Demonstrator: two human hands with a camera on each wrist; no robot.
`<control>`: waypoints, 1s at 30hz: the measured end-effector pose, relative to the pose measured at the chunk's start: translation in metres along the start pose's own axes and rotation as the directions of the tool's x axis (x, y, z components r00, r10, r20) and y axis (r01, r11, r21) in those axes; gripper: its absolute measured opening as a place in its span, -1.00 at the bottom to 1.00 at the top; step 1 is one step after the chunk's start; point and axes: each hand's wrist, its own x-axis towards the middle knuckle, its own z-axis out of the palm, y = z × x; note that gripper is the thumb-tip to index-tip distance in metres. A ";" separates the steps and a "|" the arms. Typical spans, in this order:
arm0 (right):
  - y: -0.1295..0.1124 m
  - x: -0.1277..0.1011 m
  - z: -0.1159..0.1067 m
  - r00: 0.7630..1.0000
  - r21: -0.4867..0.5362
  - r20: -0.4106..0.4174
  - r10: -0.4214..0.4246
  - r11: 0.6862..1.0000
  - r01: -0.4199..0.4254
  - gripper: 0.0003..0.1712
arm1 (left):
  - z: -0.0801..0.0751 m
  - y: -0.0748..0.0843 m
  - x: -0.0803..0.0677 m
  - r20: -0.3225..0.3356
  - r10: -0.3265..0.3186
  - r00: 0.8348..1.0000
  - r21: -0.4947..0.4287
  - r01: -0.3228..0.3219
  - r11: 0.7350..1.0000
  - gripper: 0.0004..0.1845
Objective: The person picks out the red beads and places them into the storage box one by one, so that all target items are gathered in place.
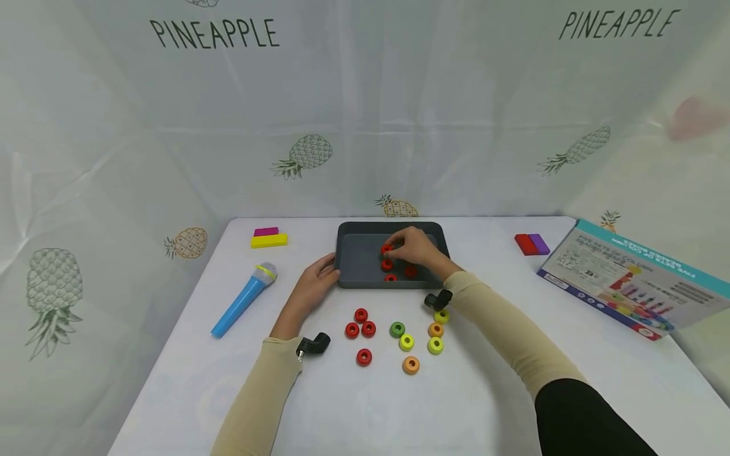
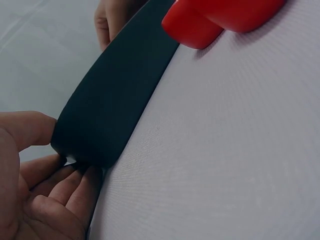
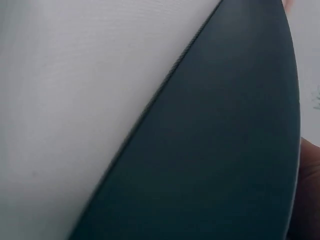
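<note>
My right hand (image 1: pixel 415 248) reaches into a dark grey rectangular tray (image 1: pixel 356 258) with rounded corners and a smooth matte rim, its fingertips curled down and pinching a small red ring (image 1: pixel 387 249), a glossy doughnut-shaped bead with a dark hole. Three more red rings (image 1: pixel 388 265) lie in the tray just beside it. My left hand (image 1: pixel 315 278) steadies the tray at its near left corner, thumb against the wall and relaxed fingers tucked at its base; the left wrist view shows those fingers (image 2: pixel 75 192) touching the tray's rounded corner (image 2: pixel 107 107) on the white, finely woven tablecloth (image 2: pixel 225 150). The right wrist view shows only the tray's dark surface (image 3: pixel 225 160) against the cloth. On the table in front of the tray lie loose rings: four red ones (image 1: pixel 360 315) to the left, and a green ring (image 1: pixel 397 329), yellow-green rings (image 1: pixel 406 342) and orange rings (image 1: pixel 411 365) to the right. A blue toy microphone (image 1: pixel 243 299) with a silver mesh head lies at the left, well apart, near stacked yellow and magenta blocks (image 1: pixel 268 237). At the right are red and purple blocks (image 1: pixel 531 244) and a printed cardboard box (image 1: pixel 633 278).
</note>
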 end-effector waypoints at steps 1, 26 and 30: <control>0.001 0.000 0.001 1.000 -0.002 -0.004 -0.001 1.000 0.001 -0.65 | 0.000 0.000 0.000 0.001 -0.001 1.000 0.002 0.001 1.000 -0.38; 0.005 -0.005 0.004 0.999 0.004 -0.018 -0.033 0.999 0.033 -0.60 | 0.003 -0.001 -0.001 0.009 0.006 1.000 0.004 -0.006 1.000 -0.37; -0.001 -0.006 0.002 0.998 0.025 -0.019 -0.054 0.998 0.055 -0.59 | 0.001 -0.001 0.001 0.005 0.007 1.000 -0.004 -0.007 1.000 -0.38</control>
